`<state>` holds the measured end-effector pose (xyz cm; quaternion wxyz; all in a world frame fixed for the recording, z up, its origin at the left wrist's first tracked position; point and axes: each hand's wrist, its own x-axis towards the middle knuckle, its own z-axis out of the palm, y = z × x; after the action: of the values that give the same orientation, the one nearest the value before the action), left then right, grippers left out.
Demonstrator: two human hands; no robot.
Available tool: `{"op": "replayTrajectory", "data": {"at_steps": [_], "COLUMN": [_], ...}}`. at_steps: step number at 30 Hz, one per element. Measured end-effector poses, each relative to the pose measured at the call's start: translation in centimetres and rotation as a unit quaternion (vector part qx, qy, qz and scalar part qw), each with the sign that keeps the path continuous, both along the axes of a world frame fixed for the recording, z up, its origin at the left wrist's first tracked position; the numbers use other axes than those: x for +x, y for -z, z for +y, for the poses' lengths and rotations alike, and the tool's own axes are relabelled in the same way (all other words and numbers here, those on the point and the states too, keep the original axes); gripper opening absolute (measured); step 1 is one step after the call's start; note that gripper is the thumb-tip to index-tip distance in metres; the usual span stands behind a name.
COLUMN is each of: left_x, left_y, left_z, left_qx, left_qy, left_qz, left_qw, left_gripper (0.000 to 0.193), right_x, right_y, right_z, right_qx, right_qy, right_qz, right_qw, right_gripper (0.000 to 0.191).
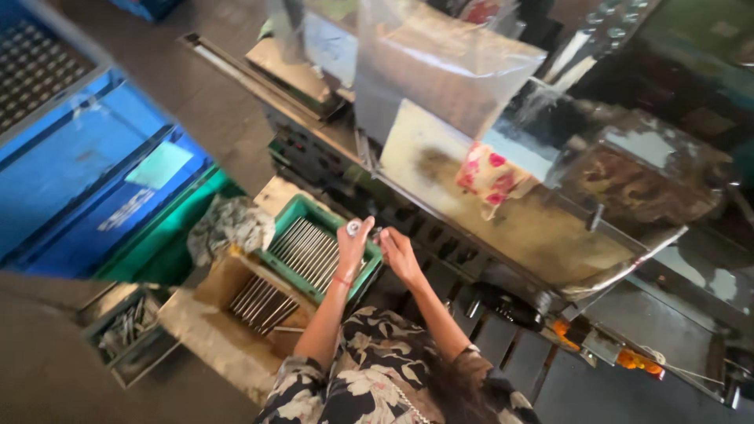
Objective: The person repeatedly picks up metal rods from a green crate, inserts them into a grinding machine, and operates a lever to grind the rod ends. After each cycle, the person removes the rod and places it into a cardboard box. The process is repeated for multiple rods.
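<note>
Starting at the left edge of the view, blue crates (86,157) stand stacked, with a green crate (169,243) tucked against them and a crumpled grey rag (229,225) lying on its near corner. Lower left, a small grey tray (129,330) holds loose dark metal bits. Next comes a brown box (259,302) with a bundle of thin metal rods (263,305), and just behind it a green basket (314,250) full of the same rods (308,251); in both, the rods lie side by side with their long axis running from lower left to upper right, toward the machine. The left hand (351,245) is raised over the basket's right rim, fingers pinched together on a small round silvery piece (353,228) held at the fingertips, its round face turned up toward the camera. Just to the right, the right hand (397,250) hovers close beside it; I cannot tell whether its fingers grip anything. Both hands sit at the front edge of a long metal machine (503,228), whose worn flat top has open room to the right, apart from a pink flowered cloth (488,174) lying on it. Clear plastic sheets (440,63) hang above the machine's far edge.
</note>
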<state>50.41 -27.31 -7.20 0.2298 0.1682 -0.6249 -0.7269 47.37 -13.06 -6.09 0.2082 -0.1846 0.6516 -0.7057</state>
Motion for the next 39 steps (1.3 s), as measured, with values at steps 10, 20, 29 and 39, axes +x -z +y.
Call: {"op": "replayTrajectory", "data": {"at_steps": [10,20,29,39], "left_x": [5.8,5.6,5.6,7.3], "left_y": [-2.7,-1.1,-2.4,-0.1], "left_z": [-3.2,-3.5,-6.3,-6.3], "left_qx": [-0.287,-0.022,0.056,-0.099], "left_qy": [-0.116,-0.18,-0.179,0.007], "left_qz": [0.086,0.091,0.059,-0.102], "left_qw": [0.947,0.979,0.98,0.99], "left_gripper": [0.041,0.05,0.037,0.036], "right_x": [2.5,6.5,7.8,5.8], "right_y": [-0.5,-3.0,-2.5,-2.9], "right_z": [-3.1,-7.8,-11.1,-10.8], "right_qx": [-0.013,-0.053,-0.086,-0.146], "right_qy": [0.004,0.091,0.141,0.183], "right_qz": [-0.187,-0.107,0.049,0.025], "right_qw": [0.982,0.989,0.985,0.972], "right_gripper": [0.032,0.025,0.022,0.02]}}
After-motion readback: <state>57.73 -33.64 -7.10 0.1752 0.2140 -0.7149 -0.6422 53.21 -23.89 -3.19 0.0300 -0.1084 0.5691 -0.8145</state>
